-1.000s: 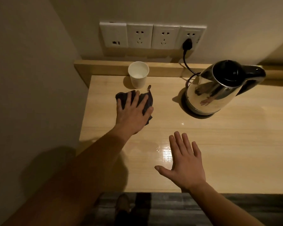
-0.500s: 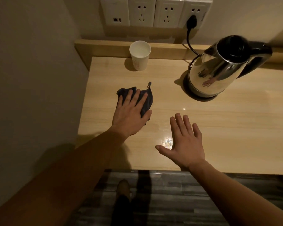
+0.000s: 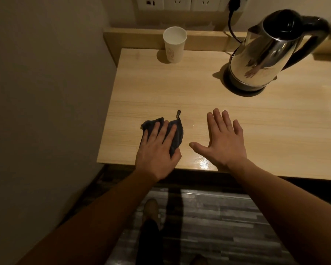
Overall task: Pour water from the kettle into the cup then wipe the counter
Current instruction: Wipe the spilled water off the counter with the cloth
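A dark cloth (image 3: 177, 131) lies on the light wooden counter (image 3: 256, 119) near its front left edge. My left hand (image 3: 158, 148) presses flat on the cloth, fingers spread over it. My right hand (image 3: 223, 139) hovers flat just above the counter to the right of the cloth, fingers apart, holding nothing. A white paper cup (image 3: 174, 44) stands upright at the back left. The steel kettle (image 3: 271, 52) with a black lid and handle sits on its base at the back right.
A wall (image 3: 46, 92) runs close along the counter's left side. Sockets (image 3: 178, 2) line the back wall, with the kettle's black cord (image 3: 232, 29) plugged in. A raised wooden ledge (image 3: 204, 40) runs behind the cup. Dark floor and my shoe (image 3: 150, 209) lie below the front edge.
My left hand has dragged the cloth from just in front of the cup toward the counter's front edge. My right hand stayed flat beside it, drawing back with it.
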Available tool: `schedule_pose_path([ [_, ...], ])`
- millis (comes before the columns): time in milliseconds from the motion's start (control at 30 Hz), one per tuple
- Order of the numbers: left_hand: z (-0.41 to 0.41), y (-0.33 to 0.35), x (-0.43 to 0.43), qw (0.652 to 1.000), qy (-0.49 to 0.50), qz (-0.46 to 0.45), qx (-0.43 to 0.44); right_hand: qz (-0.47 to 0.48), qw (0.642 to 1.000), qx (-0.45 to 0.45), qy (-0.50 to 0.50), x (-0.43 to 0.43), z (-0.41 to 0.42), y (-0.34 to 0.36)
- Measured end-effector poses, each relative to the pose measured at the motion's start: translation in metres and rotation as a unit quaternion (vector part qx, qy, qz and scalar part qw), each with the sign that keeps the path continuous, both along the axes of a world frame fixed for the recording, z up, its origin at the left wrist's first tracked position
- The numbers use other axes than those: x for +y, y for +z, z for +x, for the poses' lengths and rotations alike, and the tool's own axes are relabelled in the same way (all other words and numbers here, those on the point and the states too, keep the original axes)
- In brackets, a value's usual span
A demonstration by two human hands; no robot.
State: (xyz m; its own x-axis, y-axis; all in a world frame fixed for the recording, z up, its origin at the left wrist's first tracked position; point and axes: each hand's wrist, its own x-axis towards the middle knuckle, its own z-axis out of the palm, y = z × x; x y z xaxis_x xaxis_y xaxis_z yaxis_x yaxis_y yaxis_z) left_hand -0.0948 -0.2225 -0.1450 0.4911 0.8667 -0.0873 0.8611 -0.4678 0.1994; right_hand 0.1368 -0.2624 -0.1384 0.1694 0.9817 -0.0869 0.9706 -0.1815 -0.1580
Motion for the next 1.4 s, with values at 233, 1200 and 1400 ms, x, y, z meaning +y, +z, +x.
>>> schedule_pose_path([
  [233, -0.022, 0.028, -0.066, 0.986, 0.026, -0.089, -0.137, 0.001, 1.000, 0.003, 0.005, 0.000, 0.003, -0.002],
  [1200, 0.062, 0.021, 0.171, 0.998, 0.017, 0.002, -0.066, -0.036, 0.997, 0.062, -0.037, 0.003, 0.003, 0.007],
  [1400, -0.024, 0.003, 0.156, 0.998, 0.047, -0.032, 0.029, 0.073, 0.993, 0.086, -0.032, 0.101, -0.004, 0.045],
])
